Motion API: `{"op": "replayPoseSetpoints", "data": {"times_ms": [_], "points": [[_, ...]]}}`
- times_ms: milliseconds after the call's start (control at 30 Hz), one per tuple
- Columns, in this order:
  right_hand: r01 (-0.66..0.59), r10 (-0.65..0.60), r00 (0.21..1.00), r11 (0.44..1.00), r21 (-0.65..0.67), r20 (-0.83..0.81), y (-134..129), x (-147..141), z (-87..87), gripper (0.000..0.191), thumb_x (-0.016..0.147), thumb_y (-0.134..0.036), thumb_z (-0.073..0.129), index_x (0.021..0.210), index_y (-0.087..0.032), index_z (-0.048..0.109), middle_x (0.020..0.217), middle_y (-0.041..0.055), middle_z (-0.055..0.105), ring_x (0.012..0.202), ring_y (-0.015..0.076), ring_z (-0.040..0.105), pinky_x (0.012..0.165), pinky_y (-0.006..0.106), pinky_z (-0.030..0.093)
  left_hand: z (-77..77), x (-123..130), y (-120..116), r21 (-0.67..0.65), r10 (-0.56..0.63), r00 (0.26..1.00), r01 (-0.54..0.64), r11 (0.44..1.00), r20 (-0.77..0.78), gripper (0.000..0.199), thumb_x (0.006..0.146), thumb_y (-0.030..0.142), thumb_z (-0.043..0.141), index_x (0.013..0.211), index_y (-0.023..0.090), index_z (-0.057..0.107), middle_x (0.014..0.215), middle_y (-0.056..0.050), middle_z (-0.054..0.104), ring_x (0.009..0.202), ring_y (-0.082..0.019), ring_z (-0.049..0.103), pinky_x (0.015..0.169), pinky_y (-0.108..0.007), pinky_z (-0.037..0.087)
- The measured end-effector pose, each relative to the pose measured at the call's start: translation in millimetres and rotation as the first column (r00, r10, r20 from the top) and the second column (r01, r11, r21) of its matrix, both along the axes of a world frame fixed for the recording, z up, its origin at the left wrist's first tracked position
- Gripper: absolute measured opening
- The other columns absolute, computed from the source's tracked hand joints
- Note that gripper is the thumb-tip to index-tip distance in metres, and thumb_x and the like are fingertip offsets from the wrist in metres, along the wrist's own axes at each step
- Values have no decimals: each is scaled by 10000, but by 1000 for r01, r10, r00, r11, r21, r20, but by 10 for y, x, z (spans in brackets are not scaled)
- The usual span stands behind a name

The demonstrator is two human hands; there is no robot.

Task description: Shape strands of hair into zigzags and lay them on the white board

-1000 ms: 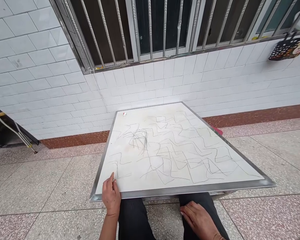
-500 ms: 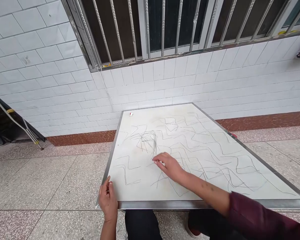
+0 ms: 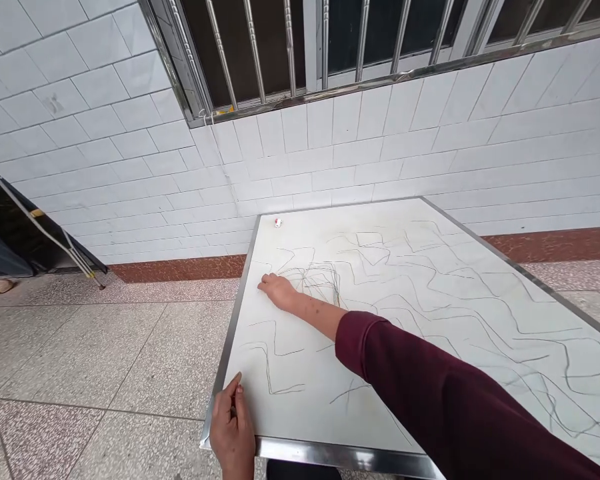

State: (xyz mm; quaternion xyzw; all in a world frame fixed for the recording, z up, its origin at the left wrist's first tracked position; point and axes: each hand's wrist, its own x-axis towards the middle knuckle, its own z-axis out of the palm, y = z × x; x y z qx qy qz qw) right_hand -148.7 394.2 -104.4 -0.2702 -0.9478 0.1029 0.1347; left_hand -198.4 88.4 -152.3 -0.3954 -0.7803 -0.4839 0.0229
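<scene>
Thin dark bent strands (image 3: 337, 283) lie spread over a white tabletop (image 3: 300, 423) with a metal edge. Many are zigzag-shaped; whether they are wires or threads I cannot tell. My right hand (image 3: 277, 291) reaches across to the table's left side, beside a tangled cluster of strands, its fingertips drawn together. Anything pinched there is too fine to make out. At the near left corner, my left hand (image 3: 233, 423) rests on the metal edge, fingers curled and thumb close to the forefinger. Whatever it may hold cannot be seen. Two separate zigzag strands (image 3: 270, 373) lie just right of it.
A small white and red object (image 3: 278, 223) sits at the far left table corner. Behind the table stands a white tiled wall (image 3: 300, 160) with a barred window above. On the left, a metal-legged frame (image 3: 75, 253) stands on the speckled floor.
My right hand has moved left and away from me, from the table's middle past the tangled cluster. My left hand stays at the corner, its thumb and forefinger closer together. The view has shifted left.
</scene>
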Motion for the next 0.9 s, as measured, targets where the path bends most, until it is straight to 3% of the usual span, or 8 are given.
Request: {"op": "replayPoseSetpoints", "data": {"times_ms": [100,233,333,500,600,700,800,900], "points": [[-58,56,998,998,36,42,10,-100,-112,250,800,47,566,967,-135,609,1088,95,604,978,212,527,790,308,463,-26,-3,-9,-1,5,1000,-5,1000,-2,395,921,453,476,1131,201,696,989,-88,704,886,-246,659,765,-369,525],[-126,123,992,989,74,35,52,-50,-120,316,771,109,502,945,-135,601,1023,102,617,925,204,522,778,294,455,-40,-5,-17,-5,-7,1000,7,1000,7,360,922,427,489,1136,219,690,1016,-85,708,921,-257,660,811,-389,522],[-152,155,988,982,113,-21,90,79,13,357,811,107,425,1003,-133,606,1048,111,626,929,206,544,814,324,469,-31,3,-19,-12,-9,1000,9,1000,14,364,922,430,486,1138,219,690,1000,-84,706,911,-260,661,815,-395,523],[-156,191,967,967,199,-168,-33,492,437,430,908,48,301,1141,-161,595,1230,122,601,1096,219,555,897,388,501,3,8,-3,8,14,1000,-15,1000,18,385,913,443,487,1127,203,697,982,-90,702,907,-261,657,808,-391,523],[-190,265,925,943,272,-273,-395,874,668,369,972,-43,326,1181,-193,590,1287,100,594,1180,208,540,959,400,502,54,6,5,66,13,999,-16,998,43,369,905,437,500,1089,193,706,981,-94,702,919,-259,652,831,-392,517],[-238,444,729,878,415,-522,-962,1295,813,286,1000,-122,400,1208,-181,587,1213,109,648,1130,197,592,919,384,546,215,114,-6,164,14,997,-26,986,74,360,881,465,532,1004,190,729,971,-101,702,925,-262,644,840,-396,505],[-248,484,642,865,436,-595,-1578,1688,911,276,1001,-139,433,1236,-183,572,1167,94,673,1092,176,617,898,350,568,550,447,-39,204,-25,969,-27,979,247,405,864,508,566,1048,186,728,979,-96,703,882,-243,635,782,-372,500],[-295,480,649,874,386,-590,-2076,2024,1001,249,1000,-145,440,1194,-179,592,1095,76,697,1027,160,638,857,311,581,998,900,-70,229,-210,819,98,968,535,446,845,519,619,1119,180,713,981,-91,721,784,-193,604,669,-307,477]]}}
